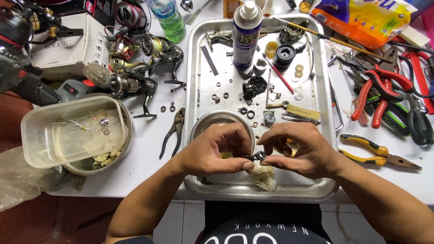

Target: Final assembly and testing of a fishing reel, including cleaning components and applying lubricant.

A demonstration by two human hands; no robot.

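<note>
My left hand (216, 151) and my right hand (299, 150) meet over the near end of a metal tray (322, 189). Together they pinch a small black reel part (257, 156) between their fingertips. A crumpled pale cloth (263, 175) lies just under the part. A small round metal bowl (209, 121) stands in the tray behind my left hand, mostly hidden by it. Farther back in the tray lie several washers, rings and small black reel pieces (254, 86), and a spray can (246, 32) stands upright.
Several fishing reels (135, 68) crowd the table at the back left. A clear plastic tub (72, 131) rests on a metal bowl at left. Black pliers (174, 131) lie beside the tray. Yellow-handled pliers (375, 151) and red-handled tools (384, 90) lie at right. A green bottle (169, 18) stands behind.
</note>
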